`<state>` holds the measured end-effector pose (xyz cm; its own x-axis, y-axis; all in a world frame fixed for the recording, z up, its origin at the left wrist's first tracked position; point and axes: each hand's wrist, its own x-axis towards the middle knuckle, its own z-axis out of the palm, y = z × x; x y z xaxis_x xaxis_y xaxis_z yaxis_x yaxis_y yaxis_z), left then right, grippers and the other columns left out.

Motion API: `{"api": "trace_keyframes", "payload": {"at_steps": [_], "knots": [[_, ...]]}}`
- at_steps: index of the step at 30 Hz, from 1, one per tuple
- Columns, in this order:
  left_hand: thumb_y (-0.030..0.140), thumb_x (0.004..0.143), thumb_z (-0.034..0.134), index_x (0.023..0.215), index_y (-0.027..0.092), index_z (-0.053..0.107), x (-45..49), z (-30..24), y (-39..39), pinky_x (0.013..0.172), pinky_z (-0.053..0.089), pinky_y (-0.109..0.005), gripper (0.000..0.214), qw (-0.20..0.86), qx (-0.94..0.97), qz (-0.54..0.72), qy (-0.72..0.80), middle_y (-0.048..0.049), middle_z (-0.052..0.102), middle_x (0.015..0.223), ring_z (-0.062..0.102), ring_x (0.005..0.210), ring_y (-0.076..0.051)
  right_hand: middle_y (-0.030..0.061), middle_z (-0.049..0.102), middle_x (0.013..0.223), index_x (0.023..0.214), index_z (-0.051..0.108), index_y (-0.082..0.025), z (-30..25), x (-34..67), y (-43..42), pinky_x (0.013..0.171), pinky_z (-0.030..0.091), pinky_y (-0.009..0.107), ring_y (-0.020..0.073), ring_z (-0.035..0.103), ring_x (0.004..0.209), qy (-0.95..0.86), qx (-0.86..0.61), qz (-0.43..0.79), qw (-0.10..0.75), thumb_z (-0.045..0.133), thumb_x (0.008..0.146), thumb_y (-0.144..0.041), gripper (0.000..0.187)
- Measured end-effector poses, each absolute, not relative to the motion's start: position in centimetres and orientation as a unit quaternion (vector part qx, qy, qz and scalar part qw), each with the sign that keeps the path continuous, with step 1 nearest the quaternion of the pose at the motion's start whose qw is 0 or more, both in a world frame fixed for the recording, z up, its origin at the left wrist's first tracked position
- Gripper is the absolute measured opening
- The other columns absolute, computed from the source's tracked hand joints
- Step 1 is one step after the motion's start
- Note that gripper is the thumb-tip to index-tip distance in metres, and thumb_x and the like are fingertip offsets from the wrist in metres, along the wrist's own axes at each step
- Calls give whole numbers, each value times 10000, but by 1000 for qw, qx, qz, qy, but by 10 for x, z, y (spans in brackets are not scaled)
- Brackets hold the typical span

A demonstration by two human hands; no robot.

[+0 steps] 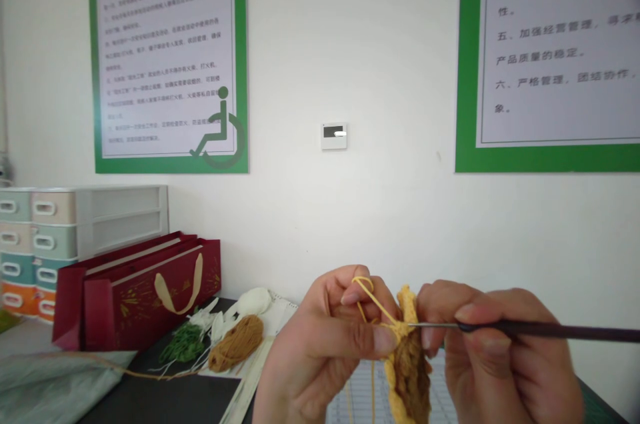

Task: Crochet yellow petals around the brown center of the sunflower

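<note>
Obs., head view:

- L hand [320,344] is gripping the piece [410,364]. The thumb is pressing its left edge against the fingers, and the forefinger is raised, carrying a loop of yellow strand [373,297] under tension.
- R hand [500,357] is closing fingers narrowly round the hook [525,329], pen-style. The shaft is lying approx. level and the tip is entering the piece's top edge, between the two hands.
- The piece is being held in the air, low centre of frame, above a grid mat [360,397]. It is not resting on the table [165,401].

Progress (judgement): the brown centre is looking complete and a yellow border is building round it. The hook is sitting in a stitch and the strand is running uncut, so the border is reading as in work, not closed off. Extent of border remaining: cannot tell, as the lower part is running out of frame.

Surroundings:

- An ochre skein [236,343], green yarn [185,343] and white bits [255,301] are lying on the table, well left of the hands.
- A red bag [135,297] is standing behind them, w/ drawers [75,224] further back.
- Two green-framed notices [170,57] are hanging on the wall.
</note>
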<state>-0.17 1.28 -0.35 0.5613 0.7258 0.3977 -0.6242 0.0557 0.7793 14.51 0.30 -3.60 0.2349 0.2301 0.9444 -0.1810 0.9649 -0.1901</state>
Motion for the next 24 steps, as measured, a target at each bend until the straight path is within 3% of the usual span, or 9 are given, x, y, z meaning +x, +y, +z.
{"api": "trace_keyframes", "payload": {"at_steps": [8, 16, 19, 22, 24], "knots": [[49, 580, 828, 648, 204, 352, -5, -4, 16, 589, 300, -262, 506, 727, 512, 454, 63, -9, 604, 712, 488, 614, -108, 58, 755, 777, 1079, 672, -237, -33, 158, -4, 565, 613, 332, 191, 712, 656, -661, -44, 48, 747, 610, 1005, -215, 99], [83, 562, 867, 598, 204, 337, -6, 1, 14, 612, 354, -264, 545, 729, 515, 446, 63, -11, 590, 668, 519, 634, -128, 4, 620, 692, 1069, 590, -277, -39, 154, -1, 533, 542, 279, 158, 600, 595, -632, -28, 217, 744, 461, 1061, -287, 130], [106, 617, 882, 597, 201, 361, -7, -3, 15, 644, 397, -289, 530, 700, 543, 461, 55, -26, 617, 718, 550, 660, -145, -4, 599, 688, 1038, 590, -276, -37, 151, 2, 510, 504, 238, 135, 557, 567, -628, -33, 281, 725, 416, 1073, -291, 178], [105, 713, 869, 611, 187, 417, -7, -6, 12, 687, 444, -304, 471, 651, 572, 496, 53, -27, 646, 746, 609, 693, -159, -24, 559, 639, 957, 597, -258, -35, 144, 7, 502, 456, 193, 108, 491, 549, -615, -28, 305, 727, 472, 1058, -310, 169], [82, 743, 864, 654, 176, 468, -6, -6, 9, 703, 463, -275, 416, 639, 569, 515, 55, -16, 665, 749, 641, 725, -148, -22, 580, 683, 933, 599, -254, -36, 140, 11, 548, 488, 200, 108, 516, 597, -615, -32, 300, 729, 560, 1026, -289, 107]]}}
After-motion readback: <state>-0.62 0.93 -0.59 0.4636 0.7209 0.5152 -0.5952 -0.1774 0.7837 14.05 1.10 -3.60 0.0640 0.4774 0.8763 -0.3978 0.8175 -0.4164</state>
